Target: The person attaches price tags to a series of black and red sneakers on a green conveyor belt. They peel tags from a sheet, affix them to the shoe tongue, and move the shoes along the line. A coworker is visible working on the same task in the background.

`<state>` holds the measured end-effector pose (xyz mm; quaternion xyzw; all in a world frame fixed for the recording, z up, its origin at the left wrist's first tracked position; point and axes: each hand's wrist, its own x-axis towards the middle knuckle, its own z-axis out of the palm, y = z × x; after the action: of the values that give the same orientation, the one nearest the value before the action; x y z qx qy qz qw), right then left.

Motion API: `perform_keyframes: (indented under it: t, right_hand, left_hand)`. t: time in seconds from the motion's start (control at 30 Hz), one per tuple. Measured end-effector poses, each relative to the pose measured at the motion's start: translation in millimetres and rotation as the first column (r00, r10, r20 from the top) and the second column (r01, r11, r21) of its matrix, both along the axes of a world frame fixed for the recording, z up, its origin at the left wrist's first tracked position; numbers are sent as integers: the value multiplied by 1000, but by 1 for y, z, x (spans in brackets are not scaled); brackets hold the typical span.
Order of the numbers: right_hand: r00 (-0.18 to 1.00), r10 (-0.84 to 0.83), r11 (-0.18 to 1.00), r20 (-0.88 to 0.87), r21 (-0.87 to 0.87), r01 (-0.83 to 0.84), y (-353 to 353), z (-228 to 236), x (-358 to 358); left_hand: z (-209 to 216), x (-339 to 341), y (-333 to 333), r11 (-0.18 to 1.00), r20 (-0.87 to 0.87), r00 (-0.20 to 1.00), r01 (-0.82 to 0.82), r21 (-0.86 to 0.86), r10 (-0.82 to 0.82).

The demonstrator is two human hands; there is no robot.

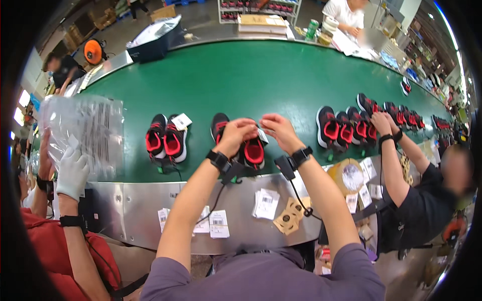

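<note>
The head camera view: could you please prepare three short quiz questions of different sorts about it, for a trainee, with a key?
1. True or false: the person's left hand wears a white fabric glove.
2. Choose: the black-and-red sports shoes nearest that hand stand on (A) a brown cardboard box, (B) the smooth green work surface, (C) a white metal rack.
3. Open question: which two colours of paper pieces lie on the silver metal ledge directly in front of the person?

Key:
1. False; it is bare.
2. B.
3. White and brown: white printed labels and brown tags with round dark marks.
</note>
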<state>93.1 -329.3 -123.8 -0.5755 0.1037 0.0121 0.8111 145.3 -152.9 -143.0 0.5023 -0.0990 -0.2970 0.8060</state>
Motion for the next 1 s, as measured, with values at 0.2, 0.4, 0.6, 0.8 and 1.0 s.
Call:
perform_keyframes:
  t: [0.2,0.4,0.6,0.8,1.0]
  right_hand:
    - [997,60,998,-56,5,-60,6,4,-4]
    - [993,100,995,-59,-4,-100,7,4,-3]
    - [994,85,996,-65,23,-84,7,2,-2]
    - [991,128,977,-31,-165,-131,6,3,-3]
    - [997,53,949,57,-312,-32,12,3,2]
  left_hand:
    - [12,0,-4,995,51,999,15,98,-20]
    - [10,1,-2,986,55,998,5,166,-15]
    - [7,0,-2,995,40,999,-12,101,8]
    - [7,1,-1,967,81,997,-7,256,-14]
    - [3,1,2,979,109,993,31,202,-54]
